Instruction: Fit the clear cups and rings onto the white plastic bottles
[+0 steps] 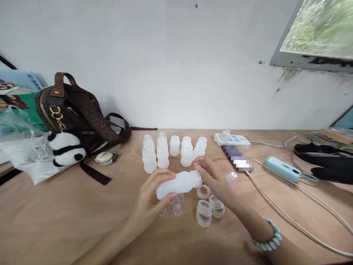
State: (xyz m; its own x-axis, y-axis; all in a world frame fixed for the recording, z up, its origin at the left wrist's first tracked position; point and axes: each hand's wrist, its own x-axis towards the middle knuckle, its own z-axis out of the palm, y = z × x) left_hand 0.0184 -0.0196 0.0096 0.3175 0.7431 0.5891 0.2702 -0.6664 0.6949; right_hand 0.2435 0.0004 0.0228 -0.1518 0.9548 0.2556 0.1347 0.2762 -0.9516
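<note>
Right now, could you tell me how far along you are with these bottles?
Done: five bottles stand in a row behind. In hand: left hand holds one bottle lying sideways; right hand is at its neck. Left: loose rings and small caps lie beneath.

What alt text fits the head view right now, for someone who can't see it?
Two bare hands hold a white plastic bottle sideways over a wooden table: the left hand grips its base, the right hand is at its neck. Five similar bottles stand behind; clear rings lie below.
</note>
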